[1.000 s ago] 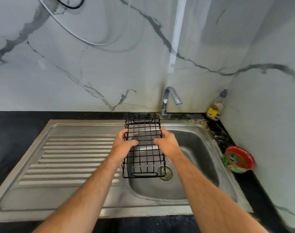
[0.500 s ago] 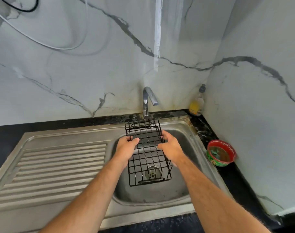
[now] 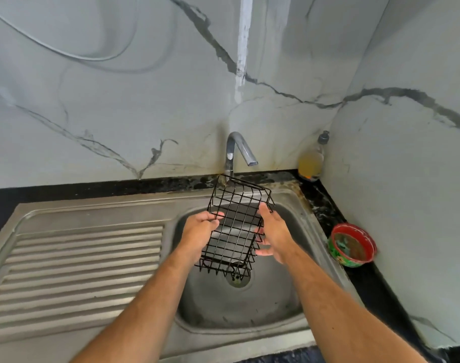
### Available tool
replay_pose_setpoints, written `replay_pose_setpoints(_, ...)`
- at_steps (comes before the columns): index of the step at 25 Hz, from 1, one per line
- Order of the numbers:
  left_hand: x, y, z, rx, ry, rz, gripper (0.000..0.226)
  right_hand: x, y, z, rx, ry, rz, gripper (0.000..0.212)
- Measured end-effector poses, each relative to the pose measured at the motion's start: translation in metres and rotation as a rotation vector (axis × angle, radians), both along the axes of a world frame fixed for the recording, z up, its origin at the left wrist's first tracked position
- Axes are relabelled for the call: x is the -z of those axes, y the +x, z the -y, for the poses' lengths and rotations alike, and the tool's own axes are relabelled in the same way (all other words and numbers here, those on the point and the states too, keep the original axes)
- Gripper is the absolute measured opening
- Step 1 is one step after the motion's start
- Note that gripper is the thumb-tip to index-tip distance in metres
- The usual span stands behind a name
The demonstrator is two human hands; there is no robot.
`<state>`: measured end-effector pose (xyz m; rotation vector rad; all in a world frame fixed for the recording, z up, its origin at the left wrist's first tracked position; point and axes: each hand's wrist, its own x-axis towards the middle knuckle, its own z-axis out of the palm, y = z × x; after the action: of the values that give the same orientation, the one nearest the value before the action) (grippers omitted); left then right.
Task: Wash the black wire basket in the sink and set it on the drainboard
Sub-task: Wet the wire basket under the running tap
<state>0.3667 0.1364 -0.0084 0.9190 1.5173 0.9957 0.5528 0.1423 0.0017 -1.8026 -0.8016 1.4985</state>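
Note:
The black wire basket (image 3: 235, 226) hangs tilted over the steel sink bowl (image 3: 273, 305), its far end up near the tap and its near end above the drain (image 3: 238, 279). My left hand (image 3: 200, 231) grips its left long edge, fingers curled over the wire. My right hand (image 3: 274, 233) is at its right side with the fingers spread, thumb against the upper rim; whether it still holds the wire is unclear. The ribbed drainboard (image 3: 79, 265) lies to the left of the bowl.
A chrome tap (image 3: 239, 150) stands behind the bowl, no water running. A soap bottle (image 3: 311, 161) sits in the back right corner. A red-rimmed green bowl (image 3: 352, 244) rests on the black counter (image 3: 325, 205) at the right. Marble walls close the back and right.
The basket has tipped and turned clockwise, its near end swinging left over the drain. My right hand's fingers have opened along its side. The view shifted right.

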Motion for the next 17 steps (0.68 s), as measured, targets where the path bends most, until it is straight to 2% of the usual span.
replay_pose_setpoints(5,0.010,0.002,0.000,-0.041,-0.070,0.019,0.028,0.000,0.008,-0.030,0.060,-0.166,-0.214,0.075)
replay_pose_setpoints(7,0.017,0.005,-0.002,-0.047,-0.116,-0.027,0.026,0.003,0.010,-0.039,0.058,-0.192,-0.202,0.064)
replay_pose_setpoints(10,0.020,0.013,-0.007,-0.101,-0.178,-0.010,0.018,0.016,0.012,-0.050,-0.008,-0.137,-0.055,0.051)
replay_pose_setpoints(14,0.011,0.017,-0.034,-0.355,-0.166,0.019,0.043,0.032,0.012,-0.056,-0.101,-0.050,0.265,0.073)
replay_pose_setpoints(17,0.002,0.027,-0.059,-0.193,-0.214,-0.105,0.054,0.039,0.015,-0.058,-0.196,-0.011,0.389,0.080)
